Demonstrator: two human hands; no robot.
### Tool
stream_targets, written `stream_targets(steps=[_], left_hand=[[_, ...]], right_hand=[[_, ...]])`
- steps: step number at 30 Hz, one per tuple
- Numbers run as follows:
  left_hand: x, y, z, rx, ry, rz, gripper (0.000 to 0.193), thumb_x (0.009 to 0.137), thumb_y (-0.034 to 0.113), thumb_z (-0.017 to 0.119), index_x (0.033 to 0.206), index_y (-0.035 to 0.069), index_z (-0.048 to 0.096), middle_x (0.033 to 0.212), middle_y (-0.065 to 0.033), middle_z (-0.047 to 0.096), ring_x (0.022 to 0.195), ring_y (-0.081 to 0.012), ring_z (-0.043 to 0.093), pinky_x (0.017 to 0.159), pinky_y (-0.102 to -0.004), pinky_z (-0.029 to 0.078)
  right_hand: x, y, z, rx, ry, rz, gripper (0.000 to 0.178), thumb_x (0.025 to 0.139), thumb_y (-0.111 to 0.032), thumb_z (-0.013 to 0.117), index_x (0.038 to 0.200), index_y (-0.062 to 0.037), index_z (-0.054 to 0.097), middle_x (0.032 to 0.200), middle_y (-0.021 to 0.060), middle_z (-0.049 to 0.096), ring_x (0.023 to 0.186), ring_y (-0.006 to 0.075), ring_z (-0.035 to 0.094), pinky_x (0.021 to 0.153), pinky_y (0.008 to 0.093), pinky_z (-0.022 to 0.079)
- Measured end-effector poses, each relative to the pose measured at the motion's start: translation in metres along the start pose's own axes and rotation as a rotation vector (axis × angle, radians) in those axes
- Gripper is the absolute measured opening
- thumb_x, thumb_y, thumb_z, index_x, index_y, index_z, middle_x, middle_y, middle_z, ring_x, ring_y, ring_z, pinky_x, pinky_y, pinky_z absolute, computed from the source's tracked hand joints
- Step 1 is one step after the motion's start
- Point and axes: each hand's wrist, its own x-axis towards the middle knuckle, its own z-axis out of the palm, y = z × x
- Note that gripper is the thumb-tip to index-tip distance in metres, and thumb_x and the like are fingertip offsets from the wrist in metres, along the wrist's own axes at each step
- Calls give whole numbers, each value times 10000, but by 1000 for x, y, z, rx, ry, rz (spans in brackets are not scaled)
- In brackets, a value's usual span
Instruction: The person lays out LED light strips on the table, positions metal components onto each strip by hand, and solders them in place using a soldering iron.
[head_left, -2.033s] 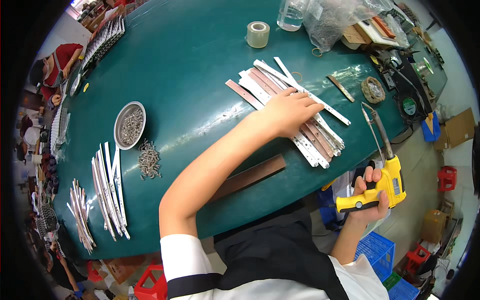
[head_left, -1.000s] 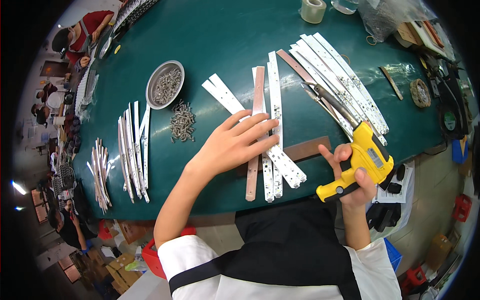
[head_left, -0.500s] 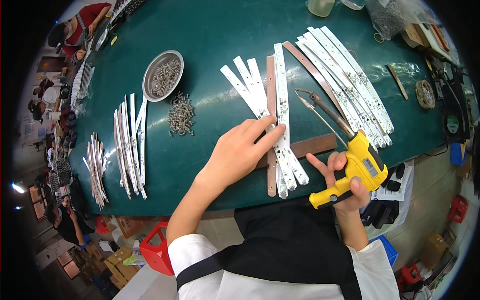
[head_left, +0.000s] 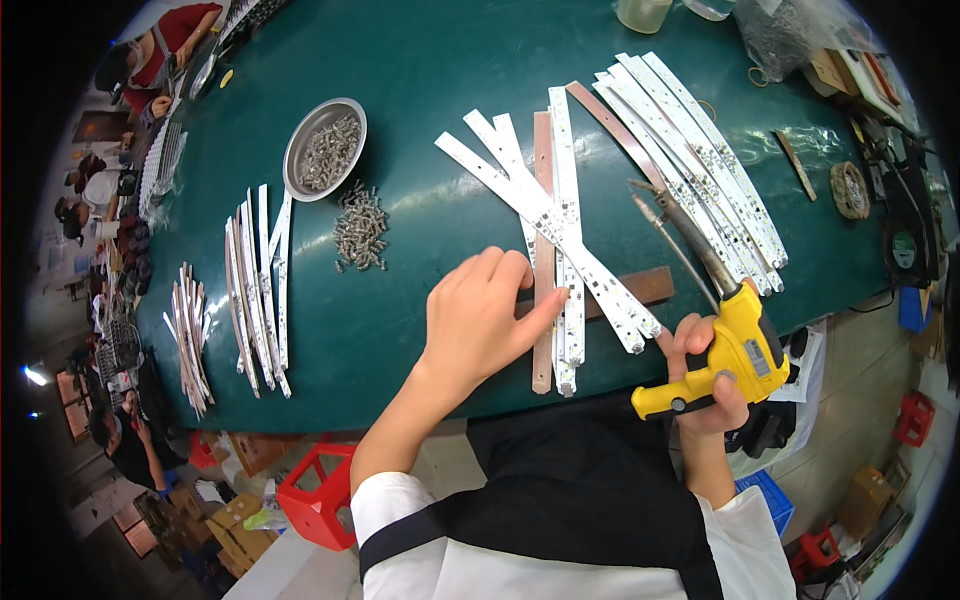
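My right hand (head_left: 712,400) grips a yellow soldering gun (head_left: 752,350), whose dark barrel and thin metal tube point up and away to the left. My left hand (head_left: 480,312) is at the crossed white LED circuit strips (head_left: 556,222), fingers curled and thumb apart, its thumb tip at a strip's edge. I see nothing held in it. Two strips slant over the upright ones and a brown strip (head_left: 543,345). Beneath them lies a dark brown bar (head_left: 645,287).
A fan of LED strips (head_left: 700,160) lies to the right. On the left are a metal bowl (head_left: 297,165) of small metal parts, a loose pile of parts (head_left: 360,235) and two bundles of strips (head_left: 262,300). A red stool (head_left: 318,500) stands below the green table (head_left: 430,60).
My left hand has pulled back slightly, curling its outstretched fingers. The slanting strips have swung so their near ends lie further right. The soldering gun has shifted a little right.
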Motion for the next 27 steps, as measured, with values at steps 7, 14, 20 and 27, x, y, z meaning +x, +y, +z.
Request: stream_targets(steps=[7,14,20,27], left_hand=[[-3,4,1,2,-57,-199,251,765,153,718,628,65,527,575,-46,458,481,-190,495,459,-329,391],[-14,6,-4,277,110,-106,279,750,98,668,567,70,459,545,-46,436,449,-229,462,430,-349,368],[-18,5,1,157,8,-227,290,783,167,689,592,82,490,560,-41,455,469,-252,484,451,-366,386],[-4,3,-2,104,120,-86,133,788,146,710,863,68,632,798,-73,585,706,-249,575,615,-358,450]], right_hand=[[10,-2,5,-37,38,32,953,754,-237,654,1508,-33,108,934,101,546,851,192,501,644,286,424],[5,1,10,14,-32,38,947,745,-205,650,1490,14,107,944,187,587,905,264,551,853,366,428],[0,7,11,-19,-36,66,951,732,-202,681,1485,6,138,927,188,615,878,266,597,836,370,464],[-6,7,12,-109,-37,35,946,727,-207,689,1485,-2,161,916,179,618,870,271,602,852,398,464]])
